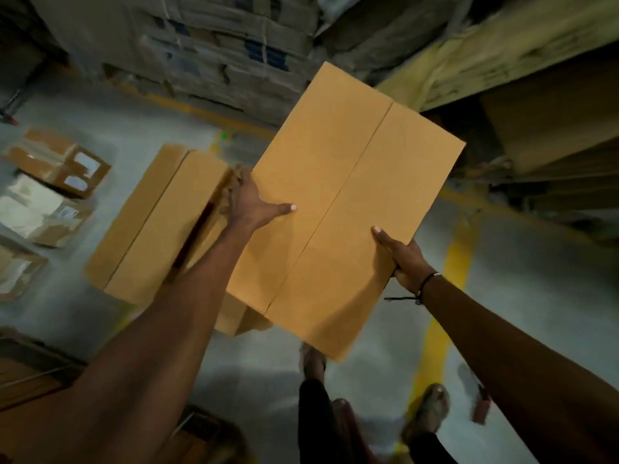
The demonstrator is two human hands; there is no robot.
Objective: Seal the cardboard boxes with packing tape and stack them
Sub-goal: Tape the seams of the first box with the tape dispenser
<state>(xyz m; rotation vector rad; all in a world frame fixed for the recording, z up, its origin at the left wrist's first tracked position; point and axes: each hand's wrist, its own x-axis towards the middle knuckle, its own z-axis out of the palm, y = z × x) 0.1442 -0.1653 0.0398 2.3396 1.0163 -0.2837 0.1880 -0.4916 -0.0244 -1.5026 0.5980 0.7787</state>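
Grey concrete floor [522, 279] with yellow line [449, 289], stacked cartons [214, 51] behind, my left hand [249, 204] and right hand [403, 259] gripping the raised cardboard box [341, 202] by its sides, second box [160, 222] on the floor beside it.

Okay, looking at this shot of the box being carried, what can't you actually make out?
Head view:
- Fingers of the left hand and right hand: hidden behind the held box.
- Tape on its seam: too faint to tell.
- Second box: near corner covered by the left arm.
- Stacked cartons: blurred.
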